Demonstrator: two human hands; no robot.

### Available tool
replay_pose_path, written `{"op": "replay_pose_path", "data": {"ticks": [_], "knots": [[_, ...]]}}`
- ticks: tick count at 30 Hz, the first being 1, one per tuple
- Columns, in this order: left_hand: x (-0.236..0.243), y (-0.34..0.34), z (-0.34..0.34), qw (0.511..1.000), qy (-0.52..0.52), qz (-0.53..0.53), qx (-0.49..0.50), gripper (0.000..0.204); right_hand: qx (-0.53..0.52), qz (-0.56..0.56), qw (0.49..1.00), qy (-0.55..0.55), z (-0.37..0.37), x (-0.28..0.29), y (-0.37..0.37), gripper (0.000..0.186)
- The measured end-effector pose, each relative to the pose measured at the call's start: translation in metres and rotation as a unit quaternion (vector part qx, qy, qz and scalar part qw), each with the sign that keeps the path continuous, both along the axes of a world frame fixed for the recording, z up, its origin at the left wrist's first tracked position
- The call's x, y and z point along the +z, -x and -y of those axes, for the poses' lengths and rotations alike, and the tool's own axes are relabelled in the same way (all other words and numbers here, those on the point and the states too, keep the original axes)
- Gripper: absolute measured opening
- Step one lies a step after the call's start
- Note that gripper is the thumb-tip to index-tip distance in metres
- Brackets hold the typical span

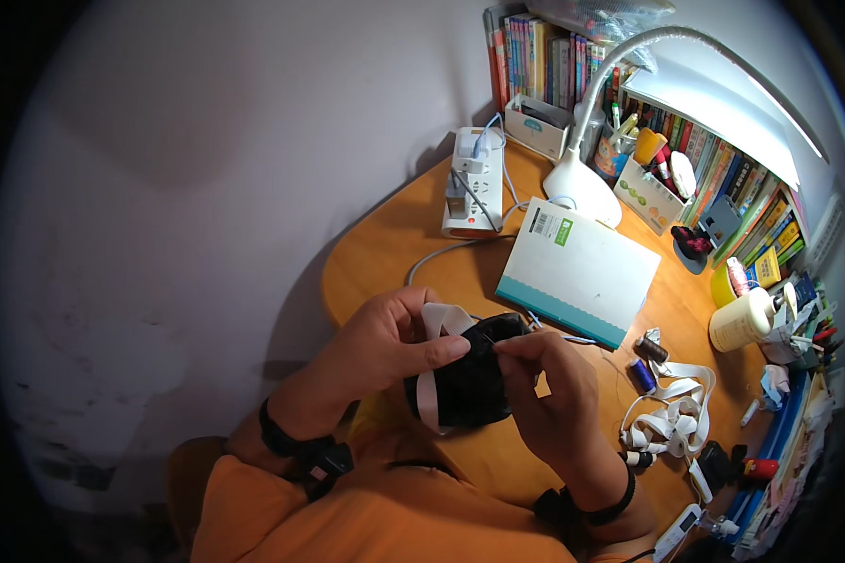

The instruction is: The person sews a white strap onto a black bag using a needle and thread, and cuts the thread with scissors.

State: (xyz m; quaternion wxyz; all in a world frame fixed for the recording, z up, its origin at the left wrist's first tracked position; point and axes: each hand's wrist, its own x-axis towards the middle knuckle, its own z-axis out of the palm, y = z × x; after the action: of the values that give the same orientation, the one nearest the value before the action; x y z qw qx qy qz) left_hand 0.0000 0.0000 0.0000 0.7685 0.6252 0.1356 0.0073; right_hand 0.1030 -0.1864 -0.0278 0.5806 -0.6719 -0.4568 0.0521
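Cloth (465,387), black with a white band (427,402), sits between both hands over the desk (376,253); the left hand (399,342) pinches its upper part, while the right hand (546,375) pinches a thin needle-like thing (490,341) (barely visible) against its upper right side.

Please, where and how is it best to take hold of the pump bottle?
Probably around the body of the pump bottle, below the pump, with the right hand coming from the notebook side. The body is broad, rounded and seems upright; the pump is narrower, and pens crowd the far side.
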Motion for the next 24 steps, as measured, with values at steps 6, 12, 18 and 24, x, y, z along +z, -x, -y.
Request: {"op": "replay_pose_path", "data": {"ticks": [6, 12, 18, 24], "knots": [[0.007, 0.002, 0.006, 0.999, -0.049, -0.016, 0.001, 0.017, -0.012, 0.028, 0.999, -0.033, -0.003, -0.003, 0.003, 0.010], [0.002, 0.001, 0.007, 0.998, -0.067, 0.011, 0.008, 0.017, -0.015, 0.053, 0.998, -0.034, -0.002, -0.003, 0.001, 0.013], [0.002, -0.001, 0.010, 0.993, -0.120, 0.018, 0.017, 0.016, -0.017, 0.046, 0.998, -0.029, 0.000, -0.003, 0.001, 0.013], [0.003, -0.002, 0.018, 0.960, -0.272, 0.047, 0.047, 0.017, -0.029, 0.039, 0.999, -0.014, 0.002, -0.002, 0.002, 0.011]]}}
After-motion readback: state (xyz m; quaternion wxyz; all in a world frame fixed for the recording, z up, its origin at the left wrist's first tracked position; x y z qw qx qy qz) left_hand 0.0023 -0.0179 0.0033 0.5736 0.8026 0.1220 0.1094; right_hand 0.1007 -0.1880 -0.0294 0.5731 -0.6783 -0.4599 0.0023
